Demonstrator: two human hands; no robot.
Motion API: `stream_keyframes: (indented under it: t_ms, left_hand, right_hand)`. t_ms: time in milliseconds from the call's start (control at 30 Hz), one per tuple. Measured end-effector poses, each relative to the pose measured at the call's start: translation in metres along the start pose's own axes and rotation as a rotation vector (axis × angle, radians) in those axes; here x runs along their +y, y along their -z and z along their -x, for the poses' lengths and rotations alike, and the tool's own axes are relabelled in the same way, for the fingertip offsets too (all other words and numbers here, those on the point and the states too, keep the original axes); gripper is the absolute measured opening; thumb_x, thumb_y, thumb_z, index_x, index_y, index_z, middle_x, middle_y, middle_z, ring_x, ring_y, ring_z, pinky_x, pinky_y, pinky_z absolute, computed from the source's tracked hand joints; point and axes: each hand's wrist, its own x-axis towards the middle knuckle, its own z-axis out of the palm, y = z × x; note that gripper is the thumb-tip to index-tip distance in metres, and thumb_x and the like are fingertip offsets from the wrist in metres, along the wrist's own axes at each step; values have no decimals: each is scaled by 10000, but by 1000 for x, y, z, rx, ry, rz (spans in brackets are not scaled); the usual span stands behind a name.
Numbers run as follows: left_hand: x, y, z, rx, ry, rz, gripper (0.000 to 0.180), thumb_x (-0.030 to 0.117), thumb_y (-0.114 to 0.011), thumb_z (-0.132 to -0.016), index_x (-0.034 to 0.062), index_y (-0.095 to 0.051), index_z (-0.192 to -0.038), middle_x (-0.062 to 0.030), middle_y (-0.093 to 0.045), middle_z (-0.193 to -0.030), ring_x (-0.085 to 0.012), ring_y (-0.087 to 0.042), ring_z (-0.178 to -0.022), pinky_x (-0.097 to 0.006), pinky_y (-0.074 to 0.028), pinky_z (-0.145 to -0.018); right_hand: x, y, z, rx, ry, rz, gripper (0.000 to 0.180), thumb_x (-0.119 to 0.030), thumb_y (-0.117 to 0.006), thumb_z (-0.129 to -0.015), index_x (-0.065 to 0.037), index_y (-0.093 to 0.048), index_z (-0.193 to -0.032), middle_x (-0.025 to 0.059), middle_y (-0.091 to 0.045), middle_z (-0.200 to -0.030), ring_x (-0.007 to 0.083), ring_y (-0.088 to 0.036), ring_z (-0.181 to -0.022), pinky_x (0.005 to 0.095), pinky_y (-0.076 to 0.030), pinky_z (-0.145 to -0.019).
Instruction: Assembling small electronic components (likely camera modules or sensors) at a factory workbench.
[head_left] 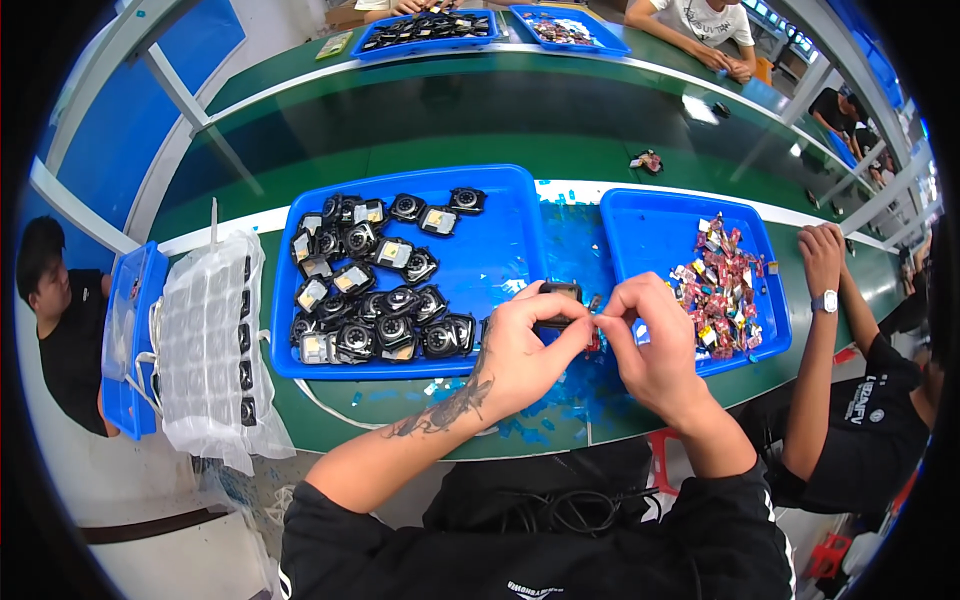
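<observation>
My left hand [525, 350] is closed around a black smartwatch case [561, 292], held above the gap between two blue trays. Close beside it, my right hand [652, 345] is in a pinch, its fingertips nearly meeting the left ones. A small reddish part [594, 338] shows just under the fingertips; whether the right fingers grip it is hidden. To the left, a large blue tray [500, 235] holds several black watch cases [362, 238], some showing round sensor backs. The smaller blue tray [640, 235] on the right contains a pile of small red, yellow and silver parts [725, 290].
Blue film scraps [525, 428] litter the green table [400, 400]. At the left stands a stack of clear plastic blister trays [205, 340]. A co-worker's arm [820, 300] rests at the right; others sit across, near more trays [430, 35]. A loose part [648, 161] lies beyond the rail.
</observation>
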Motion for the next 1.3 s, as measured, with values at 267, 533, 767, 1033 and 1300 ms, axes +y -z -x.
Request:
stream_keyframes:
  t_ms: [267, 533, 767, 1033, 1300]
  left_hand:
    - [-2, 1, -1, 30, 44, 127, 86, 60, -652, -889, -20, -684, -892, -50, -674, -871, -99, -579, -801, -246, -453, -748]
    - [4, 2, -1, -184, 300, 602, 155, 83, -577, -947, -21, -649, -1038, -65, -648, -1011, -97, -579, -888, -252, -478, -798]
    - [2, 5, -3, -16, 167, 244, 365, 46, -504, -969, 44, -491, -1334, -76, -625, -1094, -91, -575, -856, -238, -474, -791]
    - [-3, -2, -2, -16, 202, 528, 419, -8, -493, -959, -33, -398, -1366, -195, -591, -1230, -206, -605, -1111, -342, -515, -961]
    - [-3, -1, 1, -136, 171, 578, 402, 37, -520, -966, -37, -454, -1356, -145, -557, -1306, -161, -558, -1176, -285, -493, -955]
  right_hand:
    - [11, 18, -10, -155, -135, -17, 281, 10, -656, -821, -28, -647, -1099, 99, -622, -843, 179, -588, -647, 295, -468, -591]
    - [22, 9, 1, -78, -230, -767, 156, 14, -632, -868, 13, -666, -1020, 96, -656, -938, 128, -627, -850, 240, -509, -698]
    - [23, 18, 5, -34, -361, -966, 149, 16, -653, -858, 21, -587, -991, 131, -664, -941, 129, -637, -874, 247, -533, -714]
    - [10, 11, 10, 2, -415, -764, 144, 43, -687, -836, 41, -625, -965, 79, -658, -914, 96, -636, -818, 228, -549, -718]
    - [-4, 12, 2, -10, -259, -317, 113, 16, -707, -811, 11, -689, -922, 100, -679, -877, 135, -649, -766, 240, -522, -610]
